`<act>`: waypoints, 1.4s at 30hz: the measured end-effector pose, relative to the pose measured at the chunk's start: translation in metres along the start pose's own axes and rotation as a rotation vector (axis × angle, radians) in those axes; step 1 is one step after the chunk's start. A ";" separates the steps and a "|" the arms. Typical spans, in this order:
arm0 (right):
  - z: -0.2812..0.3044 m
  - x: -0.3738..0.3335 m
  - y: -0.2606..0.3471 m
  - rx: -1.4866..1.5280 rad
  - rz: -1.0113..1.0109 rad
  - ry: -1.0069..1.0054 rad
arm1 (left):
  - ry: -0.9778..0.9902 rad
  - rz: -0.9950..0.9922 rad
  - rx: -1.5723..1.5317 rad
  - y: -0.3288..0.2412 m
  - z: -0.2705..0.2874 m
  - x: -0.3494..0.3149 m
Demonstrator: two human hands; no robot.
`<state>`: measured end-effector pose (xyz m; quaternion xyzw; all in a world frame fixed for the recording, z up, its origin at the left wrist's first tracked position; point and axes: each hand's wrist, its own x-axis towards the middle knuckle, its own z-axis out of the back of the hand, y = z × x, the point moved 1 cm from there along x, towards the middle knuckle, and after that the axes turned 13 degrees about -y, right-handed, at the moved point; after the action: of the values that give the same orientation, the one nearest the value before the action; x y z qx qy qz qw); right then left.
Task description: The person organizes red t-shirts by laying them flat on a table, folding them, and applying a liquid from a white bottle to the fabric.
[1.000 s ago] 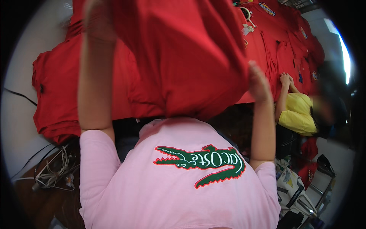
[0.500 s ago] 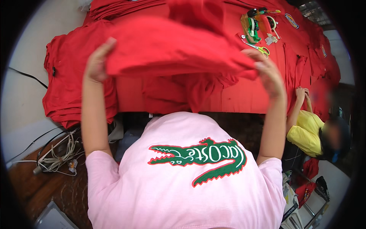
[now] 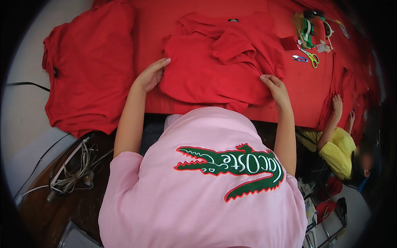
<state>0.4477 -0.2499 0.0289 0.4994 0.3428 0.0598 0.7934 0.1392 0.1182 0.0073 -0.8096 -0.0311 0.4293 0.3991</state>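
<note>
A red T-shirt (image 3: 194,70) lies loosely folded and wrinkled on the red-covered table in front of me, with a small dark label at its neckline. My left hand (image 3: 153,75) is closed at the shirt's left edge, some fingers partly hidden by the cloth. At the right edge, the thumb and fingers of my right hand (image 3: 276,89) pinch the fabric. Part of the shirt's lower hem hangs at the table's front edge.
A stack of red garments (image 3: 89,70) stands at the left. Yellow-handled scissors (image 3: 313,59), blue thread snips (image 3: 300,58) and tape dispensers (image 3: 307,33) lie at the right. Beyond them, a co-worker in a yellow shirt (image 3: 337,151) handles red cloth. Tangled cables (image 3: 76,173) hang lower left.
The shirt, held up and blurred before, has come down onto the table. Both hands have lowered with it and moved closer together. My view has shifted slightly.
</note>
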 end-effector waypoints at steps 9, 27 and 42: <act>-0.047 0.013 0.031 -0.534 0.270 -0.074 | -0.008 0.079 -0.055 0.003 -0.021 0.017; -0.002 0.093 0.073 0.117 0.337 -0.400 | -0.326 -0.284 0.034 -0.059 -0.055 0.097; -0.038 0.015 0.048 -0.545 0.800 -0.708 | -0.133 0.013 -0.225 -0.035 -0.045 0.059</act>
<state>0.4479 -0.1908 0.0511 0.3579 -0.1846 0.2697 0.8747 0.2185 0.1376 0.0053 -0.8192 -0.1003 0.4786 0.2998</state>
